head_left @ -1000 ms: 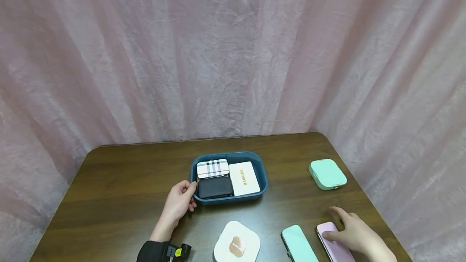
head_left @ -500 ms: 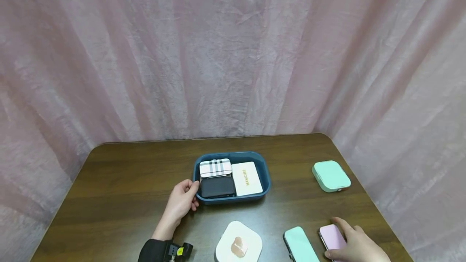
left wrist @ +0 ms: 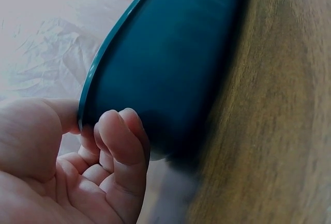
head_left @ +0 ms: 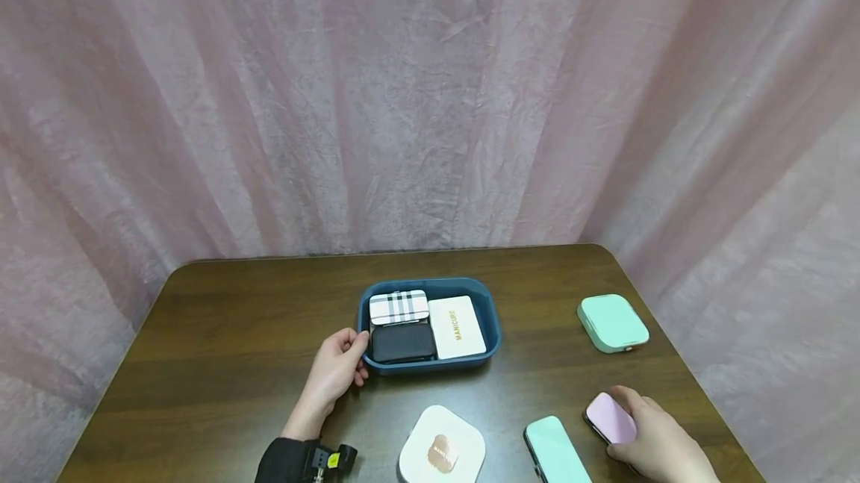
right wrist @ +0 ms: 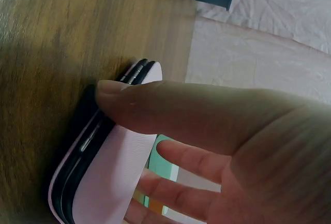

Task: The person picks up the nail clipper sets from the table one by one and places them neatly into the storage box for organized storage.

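Note:
My left hand [head_left: 334,365] pinches the left rim of a blue plastic basket [head_left: 496,330]; in the left wrist view, thumb and fingers lie either side of the basket's edge [left wrist: 103,58]. Inside the basket are a plaid case [head_left: 399,307], a black case [head_left: 403,343] and a white case [head_left: 457,326] lettered MANICURE. At the lower right, my right hand [head_left: 661,438] grips a long lilac case [head_left: 610,418] across its width. The right wrist view has the thumb on the black zip-like side edge of the lilac case [right wrist: 116,167]; the fingers are on its far side, partly hidden.
A mint long case [head_left: 556,452] lies left of the lilac one. Farther back at the right is a square mint case [head_left: 613,322]. A white rounded box [head_left: 440,446] lies in front of the basket. Pink curtains [head_left: 430,95] hang behind the wooden table [head_left: 222,363].
My right hand slid back along the lilac case, then took hold of it. The case has moved slightly away from me and turned. My left hand stays at the basket's rim.

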### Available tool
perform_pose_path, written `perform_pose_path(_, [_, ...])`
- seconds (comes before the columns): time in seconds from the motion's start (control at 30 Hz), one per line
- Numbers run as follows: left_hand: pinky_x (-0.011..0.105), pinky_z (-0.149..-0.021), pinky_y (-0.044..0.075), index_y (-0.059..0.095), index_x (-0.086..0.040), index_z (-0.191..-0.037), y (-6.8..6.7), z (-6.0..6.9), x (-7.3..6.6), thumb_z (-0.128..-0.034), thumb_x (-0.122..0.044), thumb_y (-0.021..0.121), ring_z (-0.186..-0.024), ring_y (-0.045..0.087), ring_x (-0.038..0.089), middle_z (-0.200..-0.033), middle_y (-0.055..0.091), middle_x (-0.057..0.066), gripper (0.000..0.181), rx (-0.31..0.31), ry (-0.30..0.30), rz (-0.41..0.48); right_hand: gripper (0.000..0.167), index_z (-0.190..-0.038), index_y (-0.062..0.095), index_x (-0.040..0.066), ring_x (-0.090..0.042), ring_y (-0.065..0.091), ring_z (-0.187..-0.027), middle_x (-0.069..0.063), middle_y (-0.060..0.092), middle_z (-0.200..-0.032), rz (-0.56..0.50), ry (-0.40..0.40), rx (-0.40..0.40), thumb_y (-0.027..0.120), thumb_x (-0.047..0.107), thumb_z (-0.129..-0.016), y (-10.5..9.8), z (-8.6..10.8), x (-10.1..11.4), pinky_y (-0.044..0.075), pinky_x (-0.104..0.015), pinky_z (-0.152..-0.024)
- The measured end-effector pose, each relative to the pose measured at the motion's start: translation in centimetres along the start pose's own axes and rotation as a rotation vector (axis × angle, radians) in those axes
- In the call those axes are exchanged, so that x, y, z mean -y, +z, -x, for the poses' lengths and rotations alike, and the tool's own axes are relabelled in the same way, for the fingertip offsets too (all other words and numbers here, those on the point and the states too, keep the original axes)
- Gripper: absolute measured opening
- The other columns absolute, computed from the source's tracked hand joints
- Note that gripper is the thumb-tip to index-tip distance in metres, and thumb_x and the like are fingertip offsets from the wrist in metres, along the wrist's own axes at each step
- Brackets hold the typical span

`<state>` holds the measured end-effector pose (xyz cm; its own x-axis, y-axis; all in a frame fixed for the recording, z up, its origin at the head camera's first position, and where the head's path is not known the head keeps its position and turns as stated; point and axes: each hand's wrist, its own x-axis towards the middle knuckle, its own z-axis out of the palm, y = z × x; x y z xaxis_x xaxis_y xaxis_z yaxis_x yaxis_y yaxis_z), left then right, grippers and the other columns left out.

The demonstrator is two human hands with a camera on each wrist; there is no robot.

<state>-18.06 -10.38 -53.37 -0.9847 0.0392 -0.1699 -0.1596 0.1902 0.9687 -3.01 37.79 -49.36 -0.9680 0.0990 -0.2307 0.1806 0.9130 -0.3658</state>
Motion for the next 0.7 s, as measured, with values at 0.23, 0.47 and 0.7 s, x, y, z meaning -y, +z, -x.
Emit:
perform_pose_path(0.23, [0.031, -0.05, 0.054, 0.059, -0.003, -0.088, -0.1, -0.1, 0.1, -0.1103, -0.024, 0.061, -0.054, 0.06, 0.022, -0.068, 0.057, 0.008, 0.03, 0.003, -0.014, -0.007, 0.092, -0.141, 0.057, -0.003, -0.034, 0.062, -0.094, -0.028, 0.061, -0.123, 0.012, 0.051, 0.048, 0.101, 0.026, -0.066, 0.0, -0.2, -0.4, 0.054, -0.053, -0.07])
perform_pose_path(0.47, [0.031, -0.051, 0.054, 0.059, -0.004, -0.089, 0.0, 0.0, 0.5, -0.1098, -0.023, 0.062, -0.055, 0.06, 0.022, -0.069, 0.057, 0.008, 0.029, 0.004, -0.034, -0.003, 0.083, -0.135, 0.061, 0.0, -0.031, 0.064, -0.093, -0.021, 0.064, -0.119, -0.017, 0.092, 0.076, 0.1, 0.026, -0.067, 0.4, -0.5, -1.0, 0.054, -0.053, -0.068])
perform_pose_path(0.7, [0.03, -0.05, 0.054, 0.06, -0.002, -0.09, 0.1, 0.0, 0.6, -0.1099, -0.023, 0.062, -0.055, 0.06, 0.021, -0.069, 0.057, 0.007, 0.028, 0.011, -0.023, 0.009, 0.076, -0.137, 0.06, 0.001, -0.029, 0.062, -0.09, -0.019, 0.063, -0.117, -0.012, 0.083, 0.056, 0.093, 0.024, -0.072, 0.4, -0.5, -0.3, 0.054, -0.051, -0.068])
